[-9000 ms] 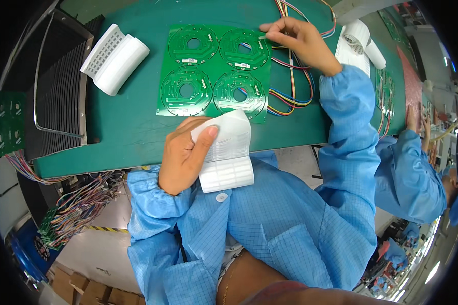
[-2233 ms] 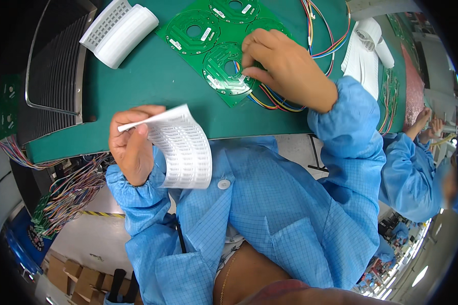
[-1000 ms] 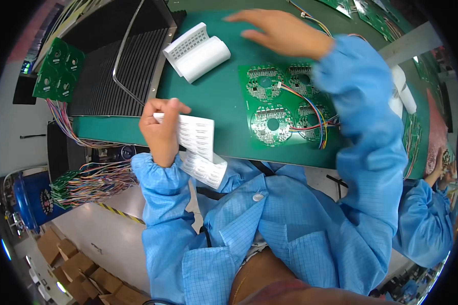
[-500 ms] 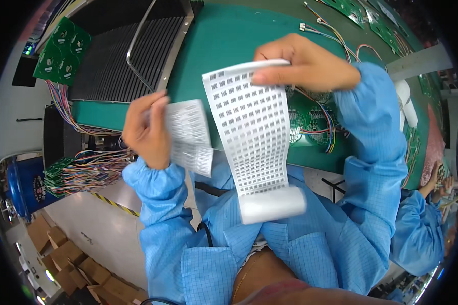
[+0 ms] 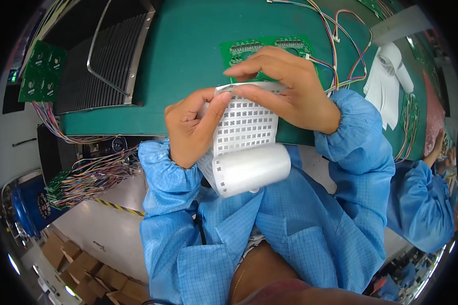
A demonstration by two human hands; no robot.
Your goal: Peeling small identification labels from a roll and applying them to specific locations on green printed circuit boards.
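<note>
A white label sheet (image 5: 247, 122) printed with rows of small dark square codes hangs in front of me, its lower end wound into a roll (image 5: 254, 168). My left hand (image 5: 193, 124) is closed on the sheet's upper left corner, thumb on the front. A second white strip hangs below that hand, mostly hidden behind the roll. My right hand (image 5: 297, 91) lies over the upper right edge. Its thumb touches the sheet beside my left thumb, while its index finger is stretched out and apart from the thumb. Just beyond lies a green circuit board (image 5: 229, 48), partly covered by the right hand.
A black ribbed rack (image 5: 104, 61) with a metal bar stands at the left of the green table (image 5: 188, 51). Bundled wires with boards (image 5: 94, 175) sit lower left. Loose cables (image 5: 336, 51) and white paper strips (image 5: 384, 91) lie right. A co-worker's blue sleeve (image 5: 422, 203) shows far right.
My hands have come together at the sheet's top edge; the left moved right, the right moved down and inward. The right index finger has lifted off the thumb. The roll rose slightly.
</note>
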